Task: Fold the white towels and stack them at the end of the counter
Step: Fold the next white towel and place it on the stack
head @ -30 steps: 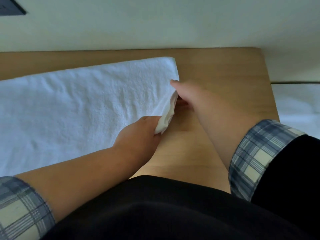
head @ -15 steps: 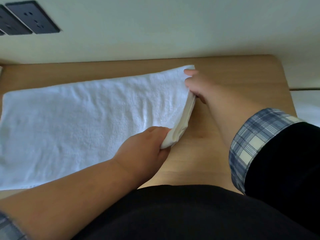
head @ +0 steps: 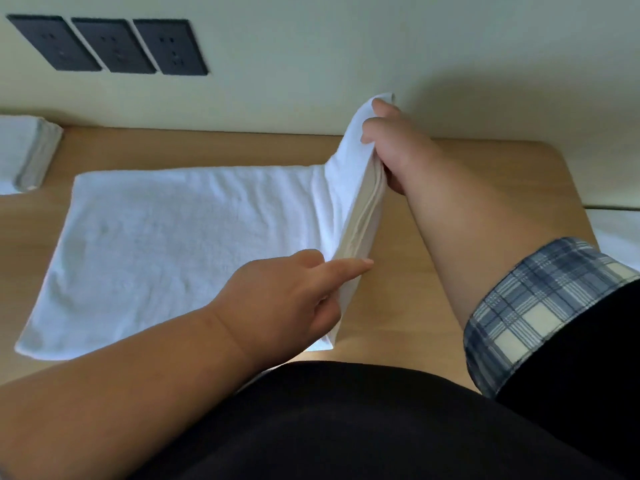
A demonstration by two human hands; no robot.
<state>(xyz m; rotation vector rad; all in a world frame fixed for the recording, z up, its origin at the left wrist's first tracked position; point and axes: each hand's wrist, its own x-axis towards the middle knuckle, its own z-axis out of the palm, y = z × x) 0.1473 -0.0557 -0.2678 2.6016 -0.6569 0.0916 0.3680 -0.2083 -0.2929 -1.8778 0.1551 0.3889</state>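
Observation:
A white towel (head: 166, 244) lies spread on the wooden counter (head: 415, 271), doubled over in layers. Its right edge is lifted off the wood. My right hand (head: 394, 147) grips the far right corner and holds it highest, near the wall. My left hand (head: 291, 292) pinches the near right corner, with its forefinger stretched along the edge. The raised edge runs taut between both hands. A stack of folded white towels (head: 24, 154) sits at the far left end of the counter, partly cut off by the frame.
Three dark wall sockets (head: 114, 46) are set in the pale wall above the counter. The counter's rounded right end (head: 568, 188) borders a white surface (head: 620, 233). My dark clothing fills the bottom of the view.
Both hands have raised the towel's right edge off the counter, the right hand going highest. The view has tilted up and left, bringing the sockets and the folded stack into sight.

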